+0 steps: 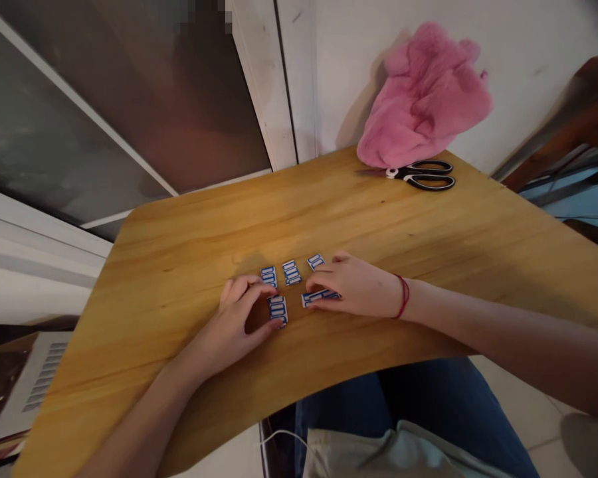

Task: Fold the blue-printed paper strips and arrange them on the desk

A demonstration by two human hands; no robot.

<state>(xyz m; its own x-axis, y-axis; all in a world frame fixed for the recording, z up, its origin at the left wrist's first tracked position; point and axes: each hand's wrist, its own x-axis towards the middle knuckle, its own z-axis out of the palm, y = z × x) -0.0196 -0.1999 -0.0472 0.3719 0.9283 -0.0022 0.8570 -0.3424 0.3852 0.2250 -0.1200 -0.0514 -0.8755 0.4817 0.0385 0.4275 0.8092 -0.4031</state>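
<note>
Several small flat white pieces with blue outlined bars lie on the wooden table. My left hand (242, 312) spans the near-left piece (278, 309), its thumb at the lower edge and a fingertip at the upper edge. Between the thumb and fingers of my right hand (351, 282) is the near-right piece (313, 298), partly covered by them. Behind these are a far-left piece (268, 275) by my left fingertips, a far-middle piece (292, 272), and a far-right piece (315, 261) partly hidden by my right fingers. What the bars represent is too small to read.
Black-handled scissors (428, 176) lie at the back of the wooden table (204, 232), blades pointing left. A pink plush cloth item (428, 99) rests beside them against the wall. A framed glass panel (204, 99) stands behind the table's left side.
</note>
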